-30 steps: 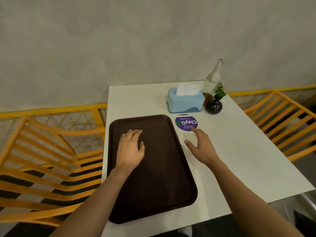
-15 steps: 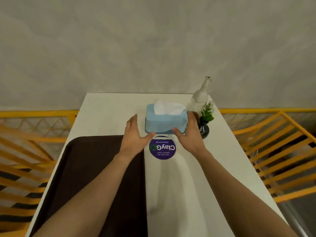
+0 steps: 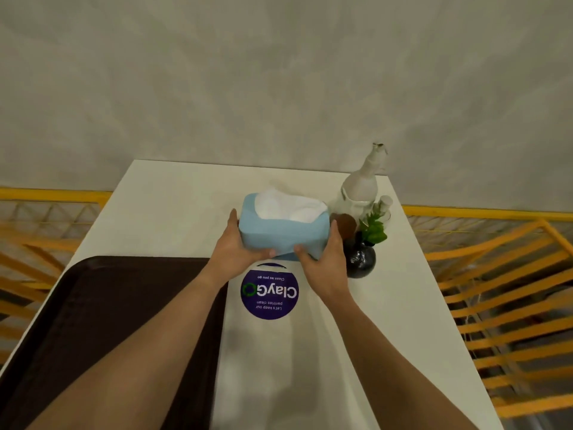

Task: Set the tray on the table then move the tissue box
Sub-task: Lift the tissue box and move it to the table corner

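A light blue tissue box (image 3: 283, 232) with white tissue poking out of its top stands near the far middle of the white table (image 3: 173, 200). My left hand (image 3: 237, 251) clasps its left side and my right hand (image 3: 325, 262) clasps its right side, thumbs along the near lower edge. The box looks tilted, its near edge slightly raised. The dark brown tray (image 3: 102, 318) lies flat on the table's left half, partly hidden under my left forearm.
A round purple sticker (image 3: 269, 293) lies on the table just in front of the box. A white pump bottle (image 3: 361, 187), a brown object and a small black vase with a green plant (image 3: 361, 259) stand right of the box. Yellow chairs (image 3: 502, 293) flank the table.
My left hand left the tray and both hands reached forward to the tissue box, then closed on its two sides. The view moved closer to the far end of the table.
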`<act>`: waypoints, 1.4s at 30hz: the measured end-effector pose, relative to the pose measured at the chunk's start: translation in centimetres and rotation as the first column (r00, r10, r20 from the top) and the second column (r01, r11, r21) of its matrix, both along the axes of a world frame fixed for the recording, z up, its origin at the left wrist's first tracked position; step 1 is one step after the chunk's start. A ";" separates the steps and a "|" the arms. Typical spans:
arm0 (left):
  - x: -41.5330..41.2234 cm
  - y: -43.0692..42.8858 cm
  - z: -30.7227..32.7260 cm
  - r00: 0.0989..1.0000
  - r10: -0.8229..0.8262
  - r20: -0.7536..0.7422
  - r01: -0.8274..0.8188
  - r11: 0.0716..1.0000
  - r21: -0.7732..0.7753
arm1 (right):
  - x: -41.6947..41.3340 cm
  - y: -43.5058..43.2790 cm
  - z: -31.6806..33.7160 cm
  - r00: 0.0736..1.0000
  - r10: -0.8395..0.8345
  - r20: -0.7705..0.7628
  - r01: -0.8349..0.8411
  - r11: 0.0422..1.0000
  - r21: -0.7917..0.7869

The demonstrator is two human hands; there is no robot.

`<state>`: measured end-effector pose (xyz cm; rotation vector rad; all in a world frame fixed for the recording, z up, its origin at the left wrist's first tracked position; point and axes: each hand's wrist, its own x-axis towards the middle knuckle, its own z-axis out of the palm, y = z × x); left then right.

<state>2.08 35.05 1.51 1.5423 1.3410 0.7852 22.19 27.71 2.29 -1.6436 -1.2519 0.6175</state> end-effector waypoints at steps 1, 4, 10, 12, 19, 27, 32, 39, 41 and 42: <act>0.0 0.0 -0.2 1.000 -0.005 0.015 0.005 1.000 0.021 | 0.0 0.0 -0.4 1.000 -0.012 0.014 0.012 1.000 -0.016; 0.1 -0.2 -0.1 0.999 0.028 0.045 -0.031 0.997 0.072 | 0.2 0.2 -1.2 0.998 0.013 0.065 -0.013 1.000 -0.009; 0.4 -0.3 -0.3 0.995 0.086 0.049 -0.091 0.990 0.110 | -0.3 1.2 -2.0 0.998 -0.031 0.047 0.034 0.997 -0.067; 0.4 -0.3 -0.3 0.995 0.088 0.053 -0.093 0.989 0.114 | -0.3 1.5 -2.0 0.997 -0.047 0.062 0.049 0.998 -0.035; -0.3 -0.5 0.9 0.992 0.098 0.074 -0.108 0.983 0.147 | -0.3 1.4 -1.1 0.999 0.003 -0.034 -0.001 0.998 0.060; -3.9 -1.3 3.2 0.988 0.131 0.082 -0.146 0.965 0.219 | -3.2 1.7 1.0 0.998 0.060 -0.016 -0.057 0.990 0.126; -8.2 -1.5 4.2 0.985 0.157 0.067 -0.169 0.959 0.227 | -7.0 1.6 1.8 0.996 0.093 0.017 -0.095 0.985 0.144; -15.8 -0.8 5.4 0.981 0.183 0.063 -0.193 0.952 0.236 | -14.5 2.7 3.2 0.995 0.097 0.020 -0.099 0.985 0.143; -18.1 -0.3 5.7 0.982 0.183 0.054 -0.191 0.952 0.240 | -16.9 3.1 3.1 0.995 0.096 0.011 -0.097 0.984 0.150; -19.2 0.0 5.8 0.982 0.182 0.050 -0.189 0.951 0.245 | -18.0 3.4 3.0 0.995 0.096 0.009 -0.096 0.983 0.154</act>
